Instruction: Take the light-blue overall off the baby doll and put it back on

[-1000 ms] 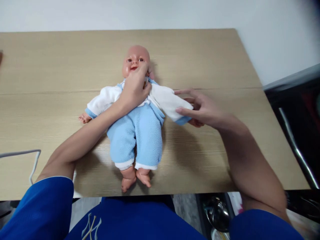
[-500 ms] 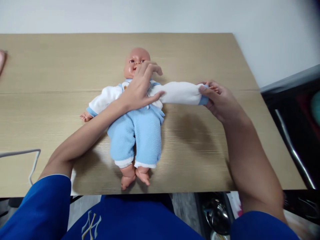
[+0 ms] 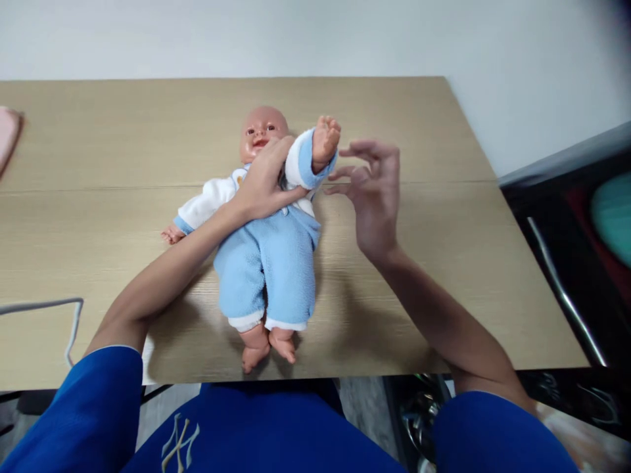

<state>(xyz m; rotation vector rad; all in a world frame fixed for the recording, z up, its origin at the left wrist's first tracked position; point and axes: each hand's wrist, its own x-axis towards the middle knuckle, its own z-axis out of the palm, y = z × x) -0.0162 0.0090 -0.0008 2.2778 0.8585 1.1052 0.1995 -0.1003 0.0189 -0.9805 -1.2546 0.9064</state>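
Note:
A baby doll (image 3: 266,256) in light blue trousers and a white top with blue cuffs lies on its back, feet towards me. Across its chest lies my left hand (image 3: 269,180), with the thumb and fingers around the doll's shoulder and upper arm. The doll's sleeved arm (image 3: 308,157) on the right is bent upward, its small hand (image 3: 326,141) raised above the blue cuff. To the right of that cuff is my right hand (image 3: 372,190), fingers apart and bent, holding nothing. The doll's other arm (image 3: 197,210) rests on the table to the left.
The wooden table (image 3: 419,315) meets a pale wall at the back. A pink object (image 3: 8,135) lies at the far left edge, and a white cable (image 3: 42,305) runs over the near left part. Beyond the right edge stands dark furniture with a metal bar (image 3: 566,289).
My right hand has let go of the doll's cuff and moved left. The doll's arm, stretched out sideways before, is now bent upward. My left hand remains on the doll's chest and shoulder.

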